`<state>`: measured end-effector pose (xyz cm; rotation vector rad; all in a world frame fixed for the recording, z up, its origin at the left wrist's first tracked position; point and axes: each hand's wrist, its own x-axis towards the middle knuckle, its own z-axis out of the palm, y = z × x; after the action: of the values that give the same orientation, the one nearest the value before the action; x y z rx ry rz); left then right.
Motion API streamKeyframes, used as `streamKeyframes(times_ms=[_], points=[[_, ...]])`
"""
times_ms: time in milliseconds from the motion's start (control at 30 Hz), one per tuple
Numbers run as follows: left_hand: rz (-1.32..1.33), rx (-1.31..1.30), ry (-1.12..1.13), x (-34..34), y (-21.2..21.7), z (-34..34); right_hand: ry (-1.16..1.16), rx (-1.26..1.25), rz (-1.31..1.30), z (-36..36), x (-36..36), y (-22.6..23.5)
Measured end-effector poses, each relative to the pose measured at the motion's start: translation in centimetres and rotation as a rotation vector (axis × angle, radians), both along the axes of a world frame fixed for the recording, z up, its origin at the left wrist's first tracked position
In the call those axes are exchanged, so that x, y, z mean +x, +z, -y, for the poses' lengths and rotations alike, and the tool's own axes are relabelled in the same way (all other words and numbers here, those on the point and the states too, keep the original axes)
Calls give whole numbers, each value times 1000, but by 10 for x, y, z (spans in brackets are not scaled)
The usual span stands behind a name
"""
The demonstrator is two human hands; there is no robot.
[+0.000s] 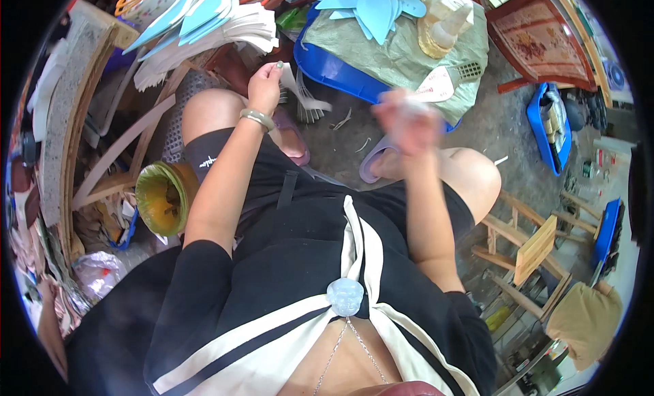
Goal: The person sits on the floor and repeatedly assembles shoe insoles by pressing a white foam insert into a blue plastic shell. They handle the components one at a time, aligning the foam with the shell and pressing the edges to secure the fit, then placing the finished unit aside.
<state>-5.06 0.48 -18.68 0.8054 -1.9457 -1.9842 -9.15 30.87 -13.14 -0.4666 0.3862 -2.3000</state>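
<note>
My left hand (pixel 264 87), with a bangle at its wrist, is closed in a pinch above my left knee. At its fingertips hangs a flat white piece (pixel 290 80), with slim fringed strips just below. My right hand (pixel 412 125) is smeared by motion over my right knee; something pale shows at its fingers, but I cannot make out what. Beyond it lies a white card-like piece with red print (pixel 436 85) on a greenish cloth (pixel 395 59) in a blue tray (pixel 317 66). Light-blue cut pieces (pixel 373 8) and a bottle of yellowish liquid (pixel 439 32) rest there too.
A stack of white sheets (pixel 228 42) under light-blue sheets (pixel 204 14) stands at the far left. Beside my left thigh is a yellow-green bin (pixel 160 198). To the right are a wooden stool (pixel 535 249), a blue basket (pixel 550 127) and an upholstered wooden chair (pixel 535 38).
</note>
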Motion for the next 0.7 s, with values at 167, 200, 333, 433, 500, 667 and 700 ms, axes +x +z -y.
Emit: streamKeyframes(times_ms=[167,200,333,433,500,667,700], points=[[-80,31,-262,4,71,-16,333,1034,-807,89,44,-80],[-112,86,-320,5,82,-17,416,1156,-909,97,52,-82],[-285,215,-382,7,96,-29,611,931,-301,95,38,-58],[-367,250,-613,24,107,-50,330,296,169,82,34,-26],[-378,218,-779,44,116,-65,12,132,317,74,23,2],[-383,427,-854,68,104,-80,-437,275,186,-4,-24,33],[-367,452,-835,71,98,-78,-509,256,224,-19,-31,37]])
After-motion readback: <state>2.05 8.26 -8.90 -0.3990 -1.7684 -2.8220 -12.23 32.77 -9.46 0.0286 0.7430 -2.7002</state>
